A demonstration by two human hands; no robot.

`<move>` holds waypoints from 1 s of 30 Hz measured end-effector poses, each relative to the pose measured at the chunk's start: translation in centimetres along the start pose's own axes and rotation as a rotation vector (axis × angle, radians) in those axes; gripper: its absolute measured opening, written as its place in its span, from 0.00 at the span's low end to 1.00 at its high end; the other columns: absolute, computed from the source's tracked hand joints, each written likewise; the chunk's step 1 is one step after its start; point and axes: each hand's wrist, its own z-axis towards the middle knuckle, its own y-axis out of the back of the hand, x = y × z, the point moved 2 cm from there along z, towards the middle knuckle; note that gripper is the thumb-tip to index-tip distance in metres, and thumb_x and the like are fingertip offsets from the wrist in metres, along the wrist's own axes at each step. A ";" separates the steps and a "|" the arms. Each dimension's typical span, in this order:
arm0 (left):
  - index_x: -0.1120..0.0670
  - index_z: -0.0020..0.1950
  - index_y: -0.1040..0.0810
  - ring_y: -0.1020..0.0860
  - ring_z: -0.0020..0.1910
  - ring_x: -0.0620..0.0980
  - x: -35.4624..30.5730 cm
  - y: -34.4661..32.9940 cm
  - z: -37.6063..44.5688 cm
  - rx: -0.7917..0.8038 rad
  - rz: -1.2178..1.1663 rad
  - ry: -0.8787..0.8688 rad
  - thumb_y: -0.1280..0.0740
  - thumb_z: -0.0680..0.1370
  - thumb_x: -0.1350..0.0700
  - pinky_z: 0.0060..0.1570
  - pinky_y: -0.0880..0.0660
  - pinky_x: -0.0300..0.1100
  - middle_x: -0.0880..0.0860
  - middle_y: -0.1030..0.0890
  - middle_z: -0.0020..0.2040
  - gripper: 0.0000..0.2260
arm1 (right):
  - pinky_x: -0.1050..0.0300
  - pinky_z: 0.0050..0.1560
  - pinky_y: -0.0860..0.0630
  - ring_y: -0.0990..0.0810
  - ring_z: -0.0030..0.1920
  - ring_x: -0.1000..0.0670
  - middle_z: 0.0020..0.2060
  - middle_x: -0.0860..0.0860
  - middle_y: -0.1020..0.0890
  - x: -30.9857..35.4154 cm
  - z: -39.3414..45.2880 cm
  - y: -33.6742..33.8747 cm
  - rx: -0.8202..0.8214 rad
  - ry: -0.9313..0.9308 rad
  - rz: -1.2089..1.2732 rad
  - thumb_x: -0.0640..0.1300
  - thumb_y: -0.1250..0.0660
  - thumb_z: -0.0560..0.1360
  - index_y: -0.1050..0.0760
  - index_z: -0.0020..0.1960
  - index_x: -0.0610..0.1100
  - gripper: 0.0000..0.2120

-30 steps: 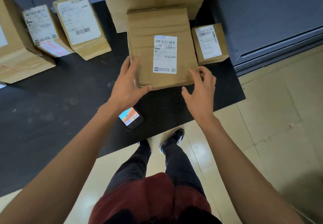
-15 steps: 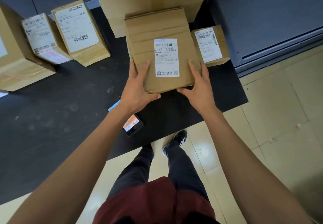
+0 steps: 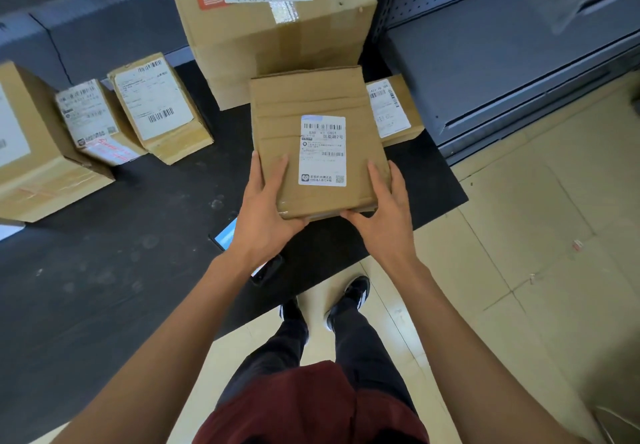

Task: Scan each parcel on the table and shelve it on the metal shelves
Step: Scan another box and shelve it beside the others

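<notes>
1. Flat parcel [image 3: 313,138], label up, was held over the near edge of the black table [image 3: 104,263].
2. Left hand [image 3: 265,215] gripped its near-left corner; right hand [image 3: 384,215] gripped its near-right corner, fingers curled underneath.
3. Phone [image 3: 266,270] lay on the table beneath the left wrist.
4. Metal shelves [image 3: 502,73] stood to the right.

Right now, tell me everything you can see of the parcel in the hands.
The flat parcel is plain brown cardboard, rectangular and thin, sealed with clear tape. A white shipping label with barcodes and a QR code faces up. The left hand and right hand grip its near corners, thumbs on top. Its near edge is over the black table; whether its far end rests there is unclear.
</notes>
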 end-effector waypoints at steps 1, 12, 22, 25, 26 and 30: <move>0.38 0.82 0.48 0.51 0.79 0.38 -0.5 0.0 -0.2 -0.005 -0.002 -0.020 0.20 0.69 0.52 0.70 0.39 0.37 0.42 0.61 0.83 0.50 | 0.39 0.78 0.39 0.48 0.81 0.48 0.82 0.51 0.49 0.0 -0.7 0.5 -0.027 -0.009 0.009 0.49 0.21 0.72 0.48 0.81 0.59 0.48; 0.40 0.82 0.45 0.47 0.82 0.48 -9.6 -1.4 0.7 0.118 0.049 -0.277 0.19 0.69 0.53 0.75 0.36 0.46 0.44 0.61 0.83 0.50 | 0.60 0.75 0.46 0.47 0.80 0.51 0.81 0.52 0.47 -1.6 -5.2 7.7 -0.366 -0.070 0.076 0.49 0.20 0.70 0.45 0.82 0.56 0.49; 0.42 0.83 0.48 0.45 0.81 0.49 -16.5 -8.5 0.5 0.334 0.137 -0.421 0.19 0.70 0.50 0.75 0.33 0.55 0.42 0.62 0.83 0.50 | 0.49 0.76 0.37 0.45 0.80 0.49 0.82 0.50 0.48 -7.5 -9.6 12.9 -0.479 -0.284 0.112 0.52 0.22 0.72 0.45 0.81 0.59 0.46; 0.40 0.83 0.50 0.49 0.80 0.44 -19.2 -11.7 0.3 0.394 0.165 -0.486 0.20 0.71 0.49 0.76 0.35 0.52 0.41 0.64 0.82 0.50 | 0.46 0.75 0.34 0.43 0.79 0.47 0.81 0.48 0.47 -9.9 -11.3 15.2 -0.548 -0.337 0.117 0.50 0.21 0.71 0.42 0.81 0.57 0.45; 0.39 0.83 0.51 0.50 0.78 0.41 -20.2 -12.8 0.2 0.413 0.164 -0.507 0.20 0.71 0.49 0.76 0.37 0.50 0.38 0.64 0.82 0.50 | 0.44 0.74 0.33 0.42 0.79 0.46 0.81 0.47 0.46 -10.7 -11.8 16.1 -0.576 -0.350 0.125 0.48 0.20 0.71 0.41 0.80 0.55 0.45; 0.37 0.82 0.50 0.52 0.81 0.42 -24.9 -17.1 0.0 0.490 0.153 -0.578 0.20 0.71 0.50 0.78 0.39 0.53 0.38 0.63 0.82 0.50 | 0.43 0.71 0.29 0.36 0.77 0.42 0.80 0.44 0.42 -14.0 -13.7 20.0 -0.696 -0.383 0.112 0.46 0.19 0.69 0.38 0.80 0.51 0.45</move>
